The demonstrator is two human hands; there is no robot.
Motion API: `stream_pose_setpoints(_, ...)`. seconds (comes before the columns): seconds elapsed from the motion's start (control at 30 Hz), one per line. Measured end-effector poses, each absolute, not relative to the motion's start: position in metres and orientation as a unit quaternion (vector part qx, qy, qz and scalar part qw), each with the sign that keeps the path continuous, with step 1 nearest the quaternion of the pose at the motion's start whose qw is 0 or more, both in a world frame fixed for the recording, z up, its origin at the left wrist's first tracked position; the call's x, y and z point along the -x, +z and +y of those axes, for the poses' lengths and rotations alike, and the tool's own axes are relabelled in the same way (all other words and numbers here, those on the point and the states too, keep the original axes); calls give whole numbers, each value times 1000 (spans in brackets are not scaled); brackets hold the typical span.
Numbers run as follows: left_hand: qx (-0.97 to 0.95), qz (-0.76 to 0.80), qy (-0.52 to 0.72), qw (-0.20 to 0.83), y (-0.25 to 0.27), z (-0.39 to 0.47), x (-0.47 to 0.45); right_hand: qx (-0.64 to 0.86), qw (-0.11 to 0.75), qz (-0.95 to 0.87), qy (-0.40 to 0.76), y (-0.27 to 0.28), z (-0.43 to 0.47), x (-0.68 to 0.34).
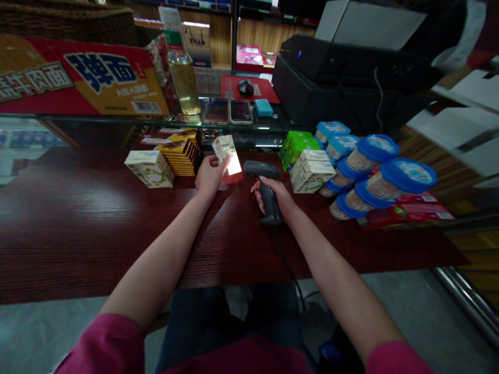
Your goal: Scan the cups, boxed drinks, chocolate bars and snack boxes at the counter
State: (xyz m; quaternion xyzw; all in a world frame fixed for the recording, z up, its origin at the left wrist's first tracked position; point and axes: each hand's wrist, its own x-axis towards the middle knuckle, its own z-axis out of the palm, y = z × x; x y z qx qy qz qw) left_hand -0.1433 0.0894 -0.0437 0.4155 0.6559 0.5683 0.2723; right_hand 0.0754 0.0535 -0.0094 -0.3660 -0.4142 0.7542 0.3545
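Note:
My left hand grips a small white box, tilted above the wooden counter. Bright light from the scanner falls on its lower right side. In my right hand is a dark barcode scanner, its head pointing left at the box and its cable running down past the counter edge. Left of my left hand stand a white box with green print and a row of yellow packets. More white boxes sit to the right of the scanner, beside green packs.
Blue-lidded tubs are stacked at the right, by red packets. Behind, a glass shelf bears a red noodle carton, a bottle, two phones, a small blue box and a mouse. Black equipment stands back right.

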Motion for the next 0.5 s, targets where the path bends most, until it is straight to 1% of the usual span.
stream_pose_setpoints(0.13,-496,534,594,341,-36,80,147,367,353,-404,760,-9,56,-78)
stream_pose_setpoints(0.23,-560,458,564,399,-26,70,154,354,365,-397,765,-8,56,-82)
stream_pose_setpoints(0.3,-588,443,535,415,-21,66,159,346,380,-389,765,-7,55,-85)
stream_pose_setpoints(0.43,-616,448,501,412,-21,65,165,355,387,-364,769,-11,53,-94)
stream_pose_setpoints(0.5,-636,482,486,355,-25,65,164,355,383,-360,773,-15,52,-99)
